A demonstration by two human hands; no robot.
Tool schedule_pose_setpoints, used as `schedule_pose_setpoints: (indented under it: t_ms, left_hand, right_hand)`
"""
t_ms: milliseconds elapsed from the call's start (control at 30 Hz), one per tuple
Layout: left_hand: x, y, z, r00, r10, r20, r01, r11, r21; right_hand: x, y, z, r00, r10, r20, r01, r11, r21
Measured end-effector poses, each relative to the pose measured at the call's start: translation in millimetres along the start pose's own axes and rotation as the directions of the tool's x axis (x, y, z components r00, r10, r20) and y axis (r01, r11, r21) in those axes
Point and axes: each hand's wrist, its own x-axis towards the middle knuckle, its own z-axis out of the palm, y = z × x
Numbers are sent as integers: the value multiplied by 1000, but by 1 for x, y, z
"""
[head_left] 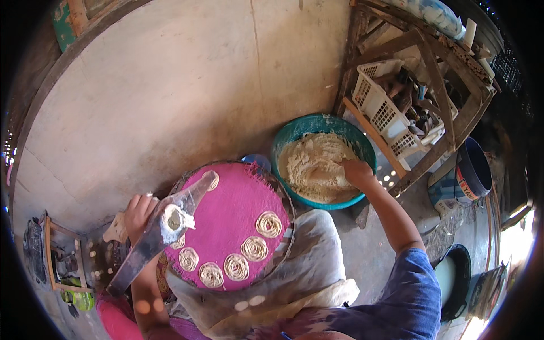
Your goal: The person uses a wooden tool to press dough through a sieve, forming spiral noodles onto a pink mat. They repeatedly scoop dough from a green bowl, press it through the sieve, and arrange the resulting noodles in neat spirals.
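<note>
My left hand [139, 214] is closed around a long wooden press [144, 249], tilted over the left side of a round tray. White dough [174, 220] fills the opening in its middle and smears its rim. A pink cloth [238, 209] covers the tray, with several coiled noodle nests [237, 266] set around its edge. Beyond it to the right, a teal basin [289, 133] holds a mass of pale, crumbly dough [317, 161]. My right hand [358, 173] reaches into this dough at the basin's right side; its fingers are mostly hidden.
A greyish cloth [306, 243] lies over my lap. At the far right, white plastic baskets [385, 113] of utensils sit in a wooden rack [436, 73]. Buckets [475, 167] and a dark tub with liquid [453, 283] stand on the right. A small wooden frame [65, 255] is at the left.
</note>
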Motion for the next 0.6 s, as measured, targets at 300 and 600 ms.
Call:
schedule_pose_setpoints:
  t_ms: [300,600]
  left_hand:
    - [-77,-31,-18,948,-253,193,221,959,176]
    - [-125,-17,-68,842,-474,256,368,853,370]
  right_hand:
    - [120,5,43,991,76,-110,-71,996,49]
    - [156,-26,76,999,-24,-31,23,999,-45]
